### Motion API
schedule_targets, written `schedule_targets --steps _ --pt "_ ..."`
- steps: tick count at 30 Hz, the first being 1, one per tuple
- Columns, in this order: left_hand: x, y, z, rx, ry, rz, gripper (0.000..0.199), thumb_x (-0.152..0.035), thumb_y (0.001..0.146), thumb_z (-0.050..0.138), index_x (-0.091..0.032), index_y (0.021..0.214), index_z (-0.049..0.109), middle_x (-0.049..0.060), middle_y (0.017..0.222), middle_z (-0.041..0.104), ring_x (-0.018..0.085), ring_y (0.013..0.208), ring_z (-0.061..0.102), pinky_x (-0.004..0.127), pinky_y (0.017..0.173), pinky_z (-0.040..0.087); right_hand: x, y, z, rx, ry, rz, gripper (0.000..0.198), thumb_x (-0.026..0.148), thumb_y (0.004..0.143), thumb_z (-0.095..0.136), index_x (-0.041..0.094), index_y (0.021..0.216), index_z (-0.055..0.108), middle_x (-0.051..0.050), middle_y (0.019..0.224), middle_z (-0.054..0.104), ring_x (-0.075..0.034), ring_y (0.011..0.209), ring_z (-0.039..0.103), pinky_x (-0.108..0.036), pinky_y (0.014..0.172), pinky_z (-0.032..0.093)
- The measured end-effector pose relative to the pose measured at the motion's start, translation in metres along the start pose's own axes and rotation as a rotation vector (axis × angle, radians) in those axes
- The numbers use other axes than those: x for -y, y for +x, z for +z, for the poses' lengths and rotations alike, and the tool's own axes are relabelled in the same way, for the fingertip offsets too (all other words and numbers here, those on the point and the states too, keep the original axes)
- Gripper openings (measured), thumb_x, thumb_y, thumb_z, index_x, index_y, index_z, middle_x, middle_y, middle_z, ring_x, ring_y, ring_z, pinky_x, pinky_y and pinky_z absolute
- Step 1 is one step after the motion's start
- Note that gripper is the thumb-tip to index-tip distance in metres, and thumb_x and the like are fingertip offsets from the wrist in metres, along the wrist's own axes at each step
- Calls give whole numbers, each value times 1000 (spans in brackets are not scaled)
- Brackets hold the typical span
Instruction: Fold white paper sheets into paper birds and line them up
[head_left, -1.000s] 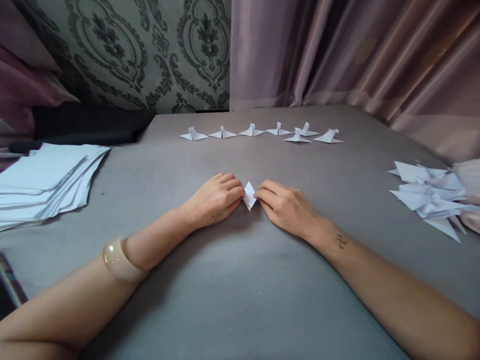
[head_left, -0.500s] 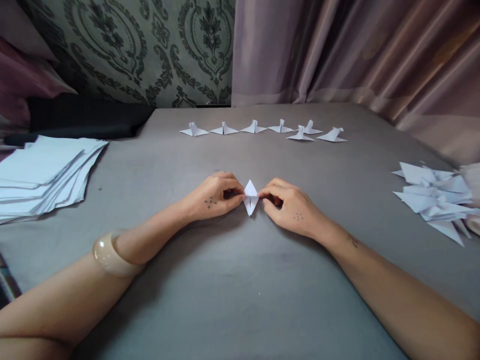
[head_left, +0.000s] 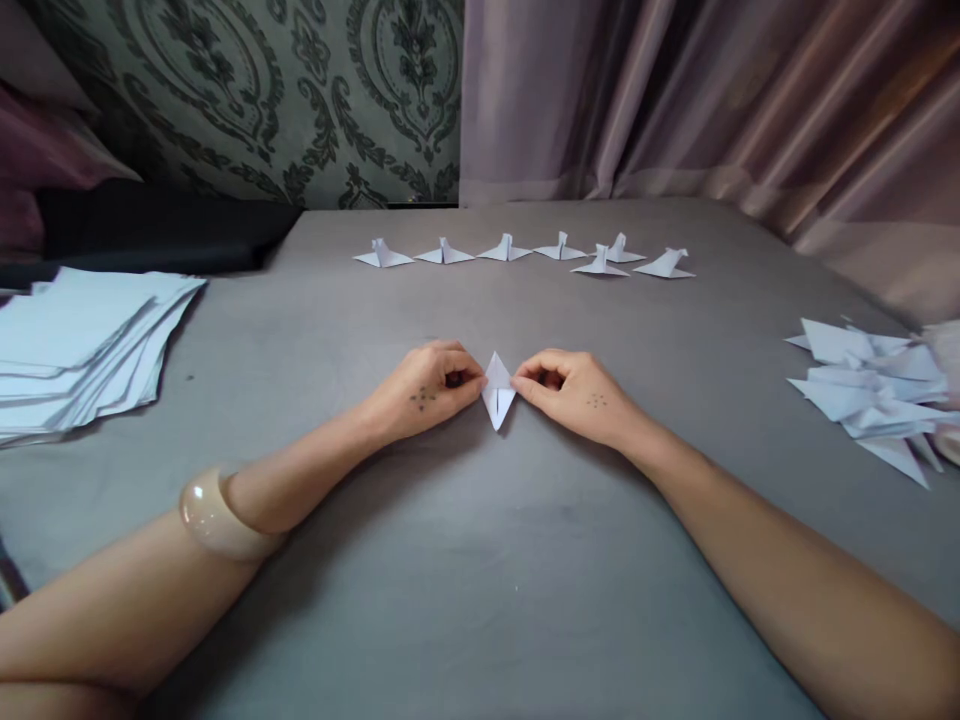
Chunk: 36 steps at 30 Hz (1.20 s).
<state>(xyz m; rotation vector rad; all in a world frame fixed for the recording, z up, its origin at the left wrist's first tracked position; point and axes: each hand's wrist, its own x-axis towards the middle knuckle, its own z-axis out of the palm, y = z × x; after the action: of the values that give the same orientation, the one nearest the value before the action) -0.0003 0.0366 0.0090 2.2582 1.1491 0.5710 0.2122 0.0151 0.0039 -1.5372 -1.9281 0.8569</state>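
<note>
A small white folded paper piece (head_left: 498, 391), kite-shaped with its tip pointing toward me, lies on the grey table (head_left: 480, 560). My left hand (head_left: 427, 388) pinches its left edge with thumb and forefinger. My right hand (head_left: 574, 392) pinches its right edge the same way. Both hands rest on the table, with the paper between them. A pale bangle (head_left: 214, 515) sits on my left forearm.
A row of several finished white paper birds (head_left: 525, 254) stands at the far side of the table. A stack of white paper sheets (head_left: 79, 340) lies at the left. A heap of folded white paper pieces (head_left: 870, 395) lies at the right edge. Curtains hang behind.
The folded paper has turned from a tilted position to upright between my fingers, showing more of its kite shape. Both hands have rolled slightly so their backs face up.
</note>
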Motion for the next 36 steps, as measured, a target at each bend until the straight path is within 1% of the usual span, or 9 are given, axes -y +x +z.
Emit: schedule_targets --steps 3,7,9,14,20,25,31,34,36 --pt "2 2 -1 25 -50 -49 19 -27 86 55 -15 77 68 2 79 59 12 68 51 23 61 37 -1 -2 4 -24 -61 -33 16 36 82 60 23 76 69 2 79 65 -11 65 53 -27 63 39" --pt "3 4 -4 29 -141 -176 32 -37 90 50 -15 73 65 1 73 56 10 61 45 23 55 33 -2 -3 6 -30 -105 -53 15 34 83 60 24 78 69 1 82 65 -12 67 55 -27 63 39" --pt "3 5 -5 26 -164 -196 35 -41 90 50 -14 72 65 0 72 55 10 60 44 23 54 32 -3 -3 6 -30 -115 -56 14 34 83 59 25 78 69 2 83 65 -12 68 55 -27 63 39" --pt "6 4 0 22 -176 -142 25 -37 84 60 -15 77 68 3 83 58 11 67 50 23 58 37 -2 -1 6 -28 -129 -57 14 34 82 60 24 77 68 2 82 65 -12 68 55 -28 63 39" --pt "4 2 5 -18 -101 -137 17 -29 84 59 -16 77 68 4 84 59 14 73 53 26 65 41 1 -1 7 -49 -144 -29 20 37 84 57 24 74 67 1 81 66 -13 68 55 -29 64 39" --pt "1 2 7 -37 -38 -131 15 -28 83 60 -16 76 66 4 83 59 16 77 54 28 68 42 4 -1 10 -84 -163 3 17 36 82 60 24 72 67 1 81 67 -13 68 56 -29 63 39" --pt "1 2 11 -62 19 -127 12 -27 82 62 -17 74 62 4 83 59 17 77 54 30 69 43 2 -1 12 -103 -178 -1 16 37 81 62 23 73 64 2 80 66 -13 69 57 -28 63 40" --pt "3 0 15 -114 74 -69 6 -23 83 62 -18 82 60 3 83 59 17 78 53 30 70 45 1 -2 11 -108 -175 7 14 37 81 64 24 75 64 3 81 66 -13 71 58 -28 63 40" --pt "4 -1 17 -130 124 34 5 -20 87 57 -19 90 60 4 89 61 18 82 54 31 74 46 1 -3 10 -106 -162 0 12 36 82 64 24 79 64 3 81 66 -13 71 57 -27 63 40"
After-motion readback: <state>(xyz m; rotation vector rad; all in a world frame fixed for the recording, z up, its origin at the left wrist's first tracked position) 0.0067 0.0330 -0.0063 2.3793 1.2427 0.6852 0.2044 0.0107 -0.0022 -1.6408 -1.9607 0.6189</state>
